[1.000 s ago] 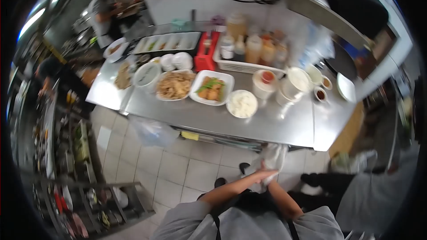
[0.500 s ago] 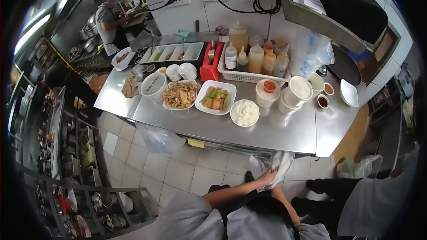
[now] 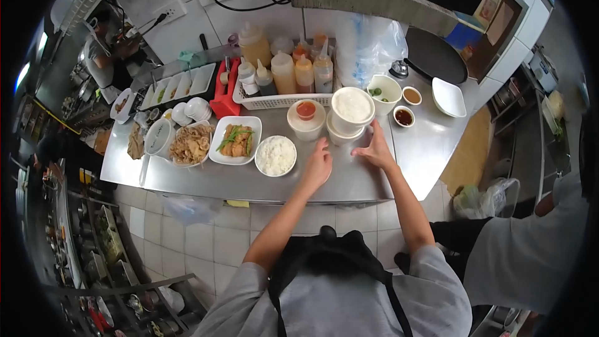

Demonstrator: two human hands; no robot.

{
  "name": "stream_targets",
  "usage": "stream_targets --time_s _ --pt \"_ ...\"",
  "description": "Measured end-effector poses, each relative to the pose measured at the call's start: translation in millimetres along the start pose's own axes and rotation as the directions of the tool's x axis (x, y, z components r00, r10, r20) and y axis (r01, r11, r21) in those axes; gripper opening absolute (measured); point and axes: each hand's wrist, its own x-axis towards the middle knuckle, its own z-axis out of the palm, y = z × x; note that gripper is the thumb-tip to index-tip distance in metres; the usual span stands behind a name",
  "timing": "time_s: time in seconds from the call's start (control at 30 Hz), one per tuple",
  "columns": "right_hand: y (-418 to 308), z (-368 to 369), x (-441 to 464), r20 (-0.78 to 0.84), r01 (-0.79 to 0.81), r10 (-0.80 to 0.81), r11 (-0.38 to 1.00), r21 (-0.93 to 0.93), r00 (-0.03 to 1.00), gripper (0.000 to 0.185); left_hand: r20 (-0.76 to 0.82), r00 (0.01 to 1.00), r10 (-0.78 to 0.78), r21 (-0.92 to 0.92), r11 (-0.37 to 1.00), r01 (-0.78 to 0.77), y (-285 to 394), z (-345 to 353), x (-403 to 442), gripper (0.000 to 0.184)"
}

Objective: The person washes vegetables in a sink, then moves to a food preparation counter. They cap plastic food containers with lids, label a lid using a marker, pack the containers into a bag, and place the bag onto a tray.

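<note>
The left hand [image 3: 319, 165] and right hand [image 3: 375, 148] are open below the stacked tubs [image 3: 352, 109], at 12 o'clock on the worktop [image 3: 352, 181]; contact is unclear. Rice [image 3: 275, 155] sits at 9 o'clock from the left hand.

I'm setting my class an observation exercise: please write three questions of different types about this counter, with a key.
1. Which is nearest the left hand? (a) the plug (b) the stacked tubs (c) the limes
2. True or false: the rice lies between the square dish and the right hand.
3. Fill in: the bottles stand in a white ____.

Key: 1 b; 2 true; 3 basket.
</note>
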Motion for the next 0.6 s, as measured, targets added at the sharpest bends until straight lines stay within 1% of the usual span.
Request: stream_targets --time_s 0.07,0.1,0.13,0.2,0.3,0.33,0.4,0.43,0.47,0.53,0.6 --pt "-0.5 13.6 20.1 -0.054 0.122 -0.121 0.992 0.026 0.991 0.117 -0.071 0.997 0.02 0.018 1.0 -0.018 2.4 3.9 17.4 0.05" --pt "-0.3 19.0 25.1 -0.084 0.149 -0.141 0.984 0.098 0.986 0.113 -0.094 0.995 0.035 0.015 0.999 -0.033 1.5 6.1 21.7 0.051" --pt "-3.3 20.5 25.3 -0.078 0.109 -0.097 0.979 0.172 0.992 0.111 -0.113 0.993 0.044 0.013 0.999 -0.043 3.1 5.8 22.1 0.053" --pt "-9.6 22.0 25.1 -0.059 0.026 -0.008 0.948 0.316 0.998 0.106 -0.068 0.998 0.009 -0.025 1.0 -0.011 5.1 1.6 22.7 0.056" --pt "-13.7 21.9 20.5 -0.054 -0.051 0.067 0.966 0.252 0.996 0.102 0.016 0.996 -0.085 -0.06 0.995 0.086 20.1 -5.8 18.1 0.06" --pt "-11.2 23.4 15.6 -0.062 -0.057 0.067 0.985 0.161 0.996 0.102 0.047 0.992 -0.12 -0.067 0.99 0.123 27.5 -7.8 16.0 0.061" --pt "-3.9 27.0 4.8 -0.084 -0.055 0.053 0.998 -0.026 0.995 0.103 0.037 0.991 -0.125 0.0 0.992 0.125 39.6 -7.6 -0.5 0.064" --pt "-2.2 26.2 -1.3 -0.083 -0.024 0.022 0.999 -0.029 0.996 0.102 0.029 0.993 -0.118 0.038 0.992 0.116 41.5 -6.9 -7.6 0.066" --pt "-3.5 18.5 -9.9 -0.008 -0.103 0.104 0.994 0.035 0.995 0.097 0.022 0.996 -0.086 0.019 0.996 0.086 39.8 -2.3 -19.9 0.067" --pt "-10.8 -6.4 -21.4 0.16 -0.27 0.247 0.951 0.15 0.956 0.086 0.005 1.0 -0.029 -0.013 0.999 0.029 36.7 10.3 -42.0 0.07" --pt "-17.4 -25.1 -11.9 0.037 -0.27 0.281 0.865 0.422 0.959 0.071 -0.009 1.0 0.01 -0.017 1.0 -0.01 39.8 21.6 -45.3 0.071"
